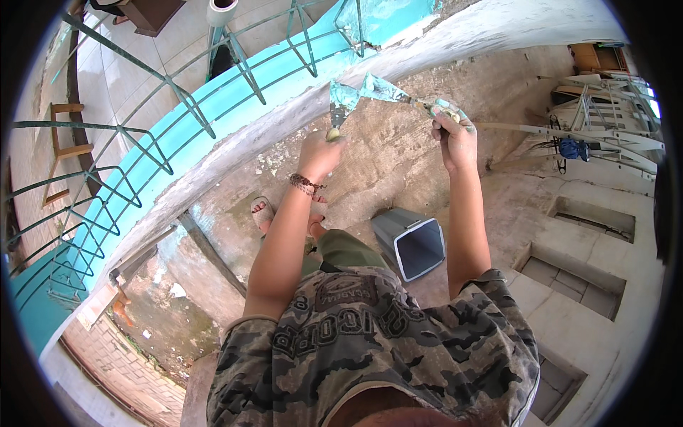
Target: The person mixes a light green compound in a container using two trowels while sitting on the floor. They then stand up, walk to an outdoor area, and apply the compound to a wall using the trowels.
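Left hand (pixel 321 153) grips scraper (pixel 344 99); blotchy floor (pixel 388 153), turquoise wall (pixel 283 80)

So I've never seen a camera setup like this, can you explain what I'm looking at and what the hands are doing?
There's no machine here, just a person with two bare hands. The single picture comes from a wide fisheye camera worn on the head and looking down, so straight edges bend toward the rim and the camouflage shirt fills the bottom.

The left hand grips a scraper. The right hand holds a second scraper. Both blades are smeared with turquoise, and their ends come together; I can't tell if they touch.

On the stained ground is a grey bin, its opening toward the camera. Beyond the hands is a turquoise wall with dark metal bars.
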The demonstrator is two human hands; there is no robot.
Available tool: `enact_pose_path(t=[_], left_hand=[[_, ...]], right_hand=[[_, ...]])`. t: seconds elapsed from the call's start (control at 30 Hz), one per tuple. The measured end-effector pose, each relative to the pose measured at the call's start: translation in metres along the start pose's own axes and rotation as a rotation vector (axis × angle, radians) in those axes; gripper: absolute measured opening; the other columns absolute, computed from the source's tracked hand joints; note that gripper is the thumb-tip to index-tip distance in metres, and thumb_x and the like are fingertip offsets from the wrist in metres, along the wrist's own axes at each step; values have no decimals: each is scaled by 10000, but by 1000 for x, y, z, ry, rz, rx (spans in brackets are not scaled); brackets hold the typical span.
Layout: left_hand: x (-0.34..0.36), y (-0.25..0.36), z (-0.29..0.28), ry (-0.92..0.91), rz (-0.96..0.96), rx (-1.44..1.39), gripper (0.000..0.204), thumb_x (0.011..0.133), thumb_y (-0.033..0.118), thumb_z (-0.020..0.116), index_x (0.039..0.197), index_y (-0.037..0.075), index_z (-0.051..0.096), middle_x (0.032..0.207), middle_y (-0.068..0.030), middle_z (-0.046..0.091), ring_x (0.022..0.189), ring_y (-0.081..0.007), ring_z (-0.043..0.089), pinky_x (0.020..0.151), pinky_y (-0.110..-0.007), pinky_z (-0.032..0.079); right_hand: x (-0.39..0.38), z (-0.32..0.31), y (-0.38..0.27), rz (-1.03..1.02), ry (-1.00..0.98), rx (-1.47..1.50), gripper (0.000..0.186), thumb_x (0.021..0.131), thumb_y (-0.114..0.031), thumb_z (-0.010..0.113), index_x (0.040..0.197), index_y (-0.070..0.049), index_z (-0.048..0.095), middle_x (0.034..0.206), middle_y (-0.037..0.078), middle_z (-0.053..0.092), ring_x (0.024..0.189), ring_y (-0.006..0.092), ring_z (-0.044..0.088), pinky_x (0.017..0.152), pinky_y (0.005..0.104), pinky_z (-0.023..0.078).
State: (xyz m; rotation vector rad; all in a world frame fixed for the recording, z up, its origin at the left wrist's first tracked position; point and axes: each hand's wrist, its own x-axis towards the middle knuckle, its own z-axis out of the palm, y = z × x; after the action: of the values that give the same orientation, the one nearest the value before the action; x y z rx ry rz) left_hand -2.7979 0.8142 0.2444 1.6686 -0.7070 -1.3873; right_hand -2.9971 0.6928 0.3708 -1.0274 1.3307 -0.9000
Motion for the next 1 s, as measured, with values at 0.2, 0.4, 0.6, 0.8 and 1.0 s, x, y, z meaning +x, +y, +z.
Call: enact_pose_path(t=[0.2, 0.4, 0.6, 0.8, 1.0], left_hand=[[-11, 6, 0, -16, -17, 63, 318, 839, 299, 685, 744, 9, 596, 597, -64, 568, 549, -153, 584, 509, -325, 439], [-35, -6, 18, 2, -59, 113, 323, 844, 307, 676, 771, 4, 590, 658, -112, 597, 580, -217, 592, 545, -352, 447], [-94, -19, 23, 136, 295, 450, 303, 833, 258, 688, 797, -23, 582, 617, -108, 558, 581, -190, 572, 547, -356, 433], [-148, 1, -11, 75, 167, 416, 301, 795, 251, 723, 862, -24, 621, 701, -154, 624, 614, -219, 603, 582, -345, 466], [-175, 61, -22, 57, 142, 441, 224, 820, 191, 715, 856, -7, 619, 635, -42, 567, 566, -81, 523, 525, -270, 432]], right_hand=[[-38, -76, 36, 225, 67, 332, 287, 833, -30, 631, 1104, 22, 552, 902, 74, 595, 682, 128, 520, 538, 235, 394], [-76, -134, 61, 355, 137, 506, 304, 835, -42, 598, 1132, -11, 541, 922, 75, 598, 677, 139, 511, 545, 250, 384], [-91, -179, 85, 364, 65, 704, 323, 824, -84, 616, 1133, -18, 547, 953, 81, 602, 695, 145, 526, 550, 247, 393], [-93, -169, 74, 275, -283, 648, 456, 797, -99, 671, 1214, 4, 518, 967, 92, 603, 771, 160, 540, 579, 258, 420], [-85, -133, 47, 309, -563, 583, 560, 781, -90, 691, 1289, -8, 468, 982, 108, 621, 757, 165, 552, 549, 255, 408]])
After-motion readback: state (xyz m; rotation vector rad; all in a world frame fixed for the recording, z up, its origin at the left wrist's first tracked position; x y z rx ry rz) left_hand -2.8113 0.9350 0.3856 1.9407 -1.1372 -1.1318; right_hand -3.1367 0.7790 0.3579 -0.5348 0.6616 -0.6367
